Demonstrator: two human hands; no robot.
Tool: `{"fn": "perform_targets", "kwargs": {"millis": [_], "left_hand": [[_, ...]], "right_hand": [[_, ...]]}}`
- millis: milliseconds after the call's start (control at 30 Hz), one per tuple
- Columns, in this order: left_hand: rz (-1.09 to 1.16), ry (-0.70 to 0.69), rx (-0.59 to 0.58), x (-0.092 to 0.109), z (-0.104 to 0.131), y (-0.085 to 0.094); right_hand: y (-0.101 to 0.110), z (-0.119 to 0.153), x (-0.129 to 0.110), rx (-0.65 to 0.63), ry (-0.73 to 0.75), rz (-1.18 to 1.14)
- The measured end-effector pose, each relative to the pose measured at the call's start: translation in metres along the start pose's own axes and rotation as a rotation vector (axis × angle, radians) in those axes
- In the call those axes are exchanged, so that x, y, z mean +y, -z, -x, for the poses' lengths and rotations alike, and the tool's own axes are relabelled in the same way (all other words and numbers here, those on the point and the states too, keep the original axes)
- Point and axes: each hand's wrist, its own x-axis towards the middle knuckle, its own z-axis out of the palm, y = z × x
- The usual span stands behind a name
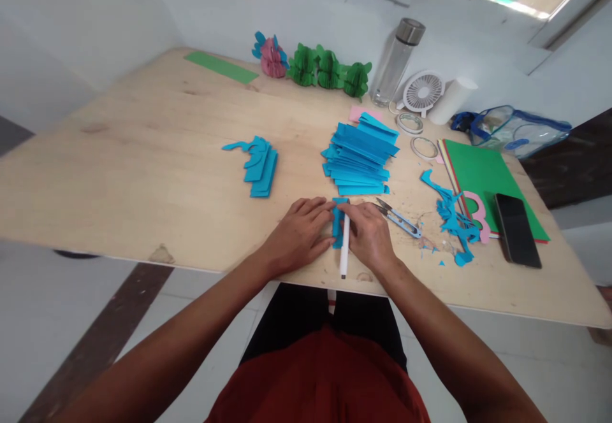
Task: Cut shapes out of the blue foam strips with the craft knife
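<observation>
A narrow strip of folded blue paper (338,227) lies near the table's front edge, between my two hands. My left hand (302,235) rests flat at its left side, fingers stretched out and fingertips touching the paper. Along the right side of the strip runs a white pen (344,254), its dark end pointing toward my body. My right hand (369,232) has its fingers closed around the pen's upper part, by the strip's top right corner. Just right of that hand lie small thread snips (401,220) with blue handles. Behind both hands is a pile of folded blue paper strips (361,155).
Cut blue pieces (261,167) lie on the left; blue scraps (456,219), a pink cutout (475,216), green sheets (492,174) and a phone (517,229) on the right. Along the wall stand paper figures (327,69), a bottle (398,60) and a small fan (422,92).
</observation>
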Motion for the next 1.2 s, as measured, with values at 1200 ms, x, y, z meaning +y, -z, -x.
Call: {"fn": "perform_targets", "kwargs": {"millis": [1200], "left_hand": [[-0.029,-0.003,0.001,0.0002,0.0001,-0.0025]], "right_hand": [[0.0022,-0.0006,-0.0021,-0.037,0.009,0.035]]}}
